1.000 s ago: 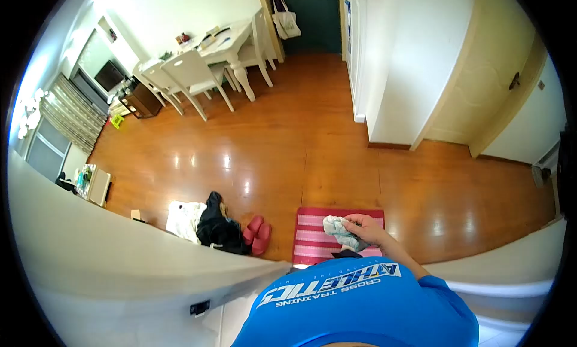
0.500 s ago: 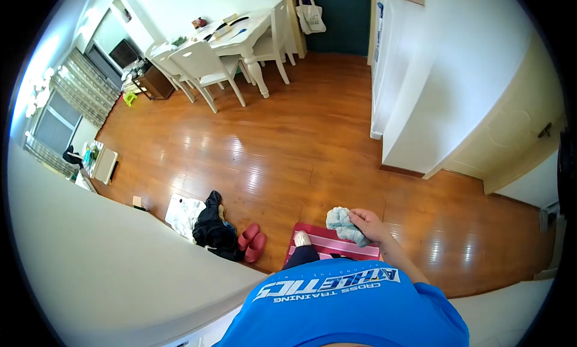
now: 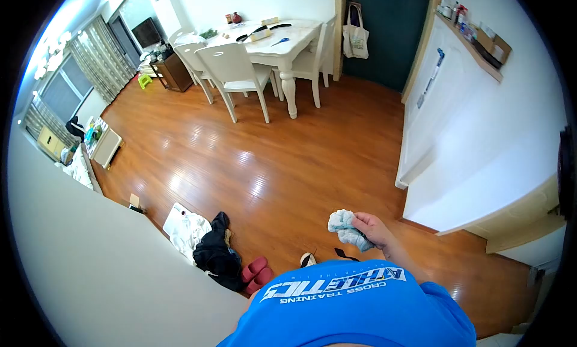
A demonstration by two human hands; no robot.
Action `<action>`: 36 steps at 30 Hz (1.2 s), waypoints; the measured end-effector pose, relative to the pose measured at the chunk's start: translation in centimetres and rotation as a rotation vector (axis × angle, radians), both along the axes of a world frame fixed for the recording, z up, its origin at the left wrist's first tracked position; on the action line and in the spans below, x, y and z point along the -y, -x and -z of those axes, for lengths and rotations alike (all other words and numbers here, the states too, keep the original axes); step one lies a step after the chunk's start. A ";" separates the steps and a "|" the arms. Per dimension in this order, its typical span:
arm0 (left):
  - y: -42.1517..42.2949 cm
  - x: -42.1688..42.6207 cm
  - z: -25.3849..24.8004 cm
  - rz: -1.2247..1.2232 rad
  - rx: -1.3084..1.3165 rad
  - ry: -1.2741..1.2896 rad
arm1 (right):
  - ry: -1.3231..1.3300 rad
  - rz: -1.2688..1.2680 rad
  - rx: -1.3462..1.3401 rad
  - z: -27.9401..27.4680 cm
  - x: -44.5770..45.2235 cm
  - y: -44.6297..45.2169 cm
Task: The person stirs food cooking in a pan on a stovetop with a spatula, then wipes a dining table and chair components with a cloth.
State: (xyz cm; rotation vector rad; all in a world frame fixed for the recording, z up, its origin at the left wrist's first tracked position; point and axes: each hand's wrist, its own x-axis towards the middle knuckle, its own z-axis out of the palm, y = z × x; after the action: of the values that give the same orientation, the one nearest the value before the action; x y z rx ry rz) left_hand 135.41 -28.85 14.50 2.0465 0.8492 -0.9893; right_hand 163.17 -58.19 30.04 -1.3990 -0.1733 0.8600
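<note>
My right hand (image 3: 374, 228) is closed around a crumpled, pale grey-blue cloth (image 3: 348, 231), held out in front of my body above the wooden floor. The cloth is bunched up, so its exact kind cannot be made out. Below it, one of my feet in a black-and-white shoe (image 3: 308, 260) shows past the hem of my blue T-shirt (image 3: 348, 305). My left hand is out of view.
By the left wall lie white clothing (image 3: 187, 230), a dark garment (image 3: 217, 257) and red slippers (image 3: 257, 275). Ahead stands a white dining table (image 3: 300, 37) with chairs (image 3: 231, 67). A white wall (image 3: 481, 136) with a cluttered shelf (image 3: 475, 49) borders the right.
My view has shifted forward over the floor, nearer the table and shelf. The pink striped mat under my feet has left view. The cloth stays in my right hand.
</note>
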 end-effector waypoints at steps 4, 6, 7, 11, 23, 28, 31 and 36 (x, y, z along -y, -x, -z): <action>-7.8 -1.8 -2.7 0.075 0.103 0.041 | 0.085 -0.120 0.008 -1.0 -4.0 -4.2; -13.1 -2.6 -3.7 0.028 0.206 0.101 | 0.076 -0.155 -0.023 0.2 -4.9 -6.8; -15.9 -3.1 -3.9 -0.056 0.262 0.170 | 0.065 -0.188 -0.045 0.9 -5.4 -8.2; -26.8 -3.6 -6.8 -0.343 0.477 0.463 | 0.067 -0.207 0.043 2.8 -7.5 -14.9; -51.9 -3.7 -15.4 -0.437 0.704 0.784 | -0.095 -0.513 0.025 1.6 -16.3 -37.4; -56.1 -6.1 -14.9 -0.822 0.866 0.948 | -0.092 -0.508 -0.028 1.3 -19.9 -43.3; -58.3 -8.5 -15.1 -1.006 0.888 1.079 | -0.110 -0.511 -0.015 3.2 -22.8 -46.3; -64.3 -15.5 -13.0 -1.065 0.851 1.214 | -0.010 -0.429 -0.177 2.1 -26.7 -52.9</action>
State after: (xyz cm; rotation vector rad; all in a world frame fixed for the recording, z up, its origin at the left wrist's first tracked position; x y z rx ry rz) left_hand 199.76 -13.32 27.53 0.5915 0.4821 0.0963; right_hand 216.03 -31.50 27.90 -1.2874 -0.3485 1.3301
